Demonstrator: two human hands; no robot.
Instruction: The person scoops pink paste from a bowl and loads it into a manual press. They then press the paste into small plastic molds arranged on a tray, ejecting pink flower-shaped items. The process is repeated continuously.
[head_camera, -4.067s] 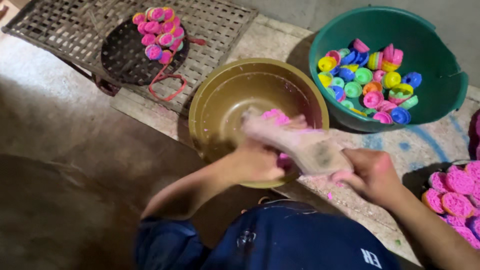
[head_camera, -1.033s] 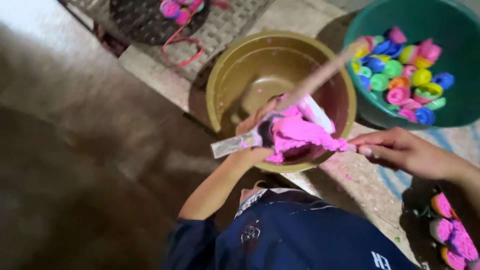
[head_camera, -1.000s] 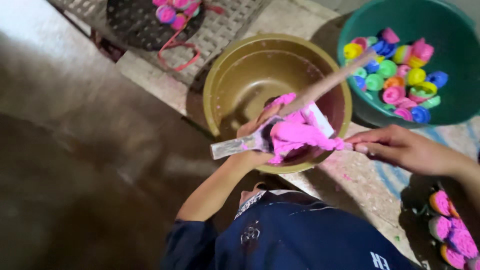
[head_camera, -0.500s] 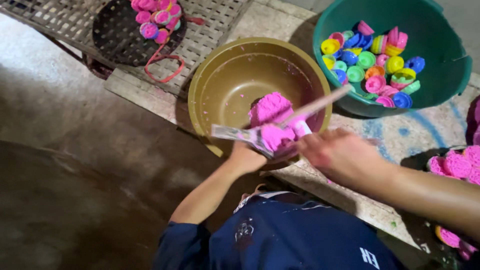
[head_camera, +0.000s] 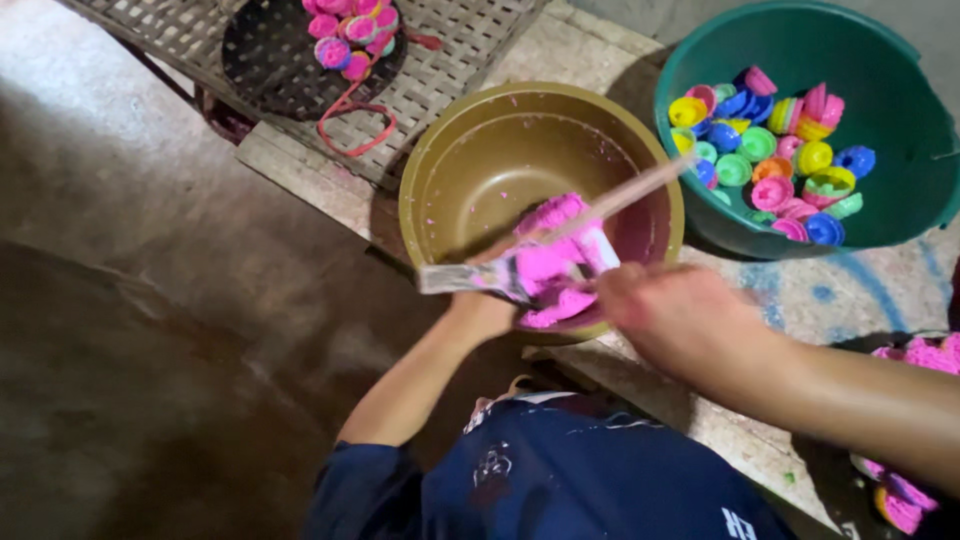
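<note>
The pink dough sits over the brass bowl rim, gripped with a scraper by the left hand. The right hand pinches a stick. Beside them, a green tub holds coloured moulds.

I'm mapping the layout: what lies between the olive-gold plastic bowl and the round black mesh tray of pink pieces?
In the head view, only woven slatted matting and a red cord loop lie between bowl and tray.

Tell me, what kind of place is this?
Probably a small home workshop for moulding pink paste: a brass-coloured bowl of it, a green tub of coloured moulds, filled ones on a woven tray.
</note>
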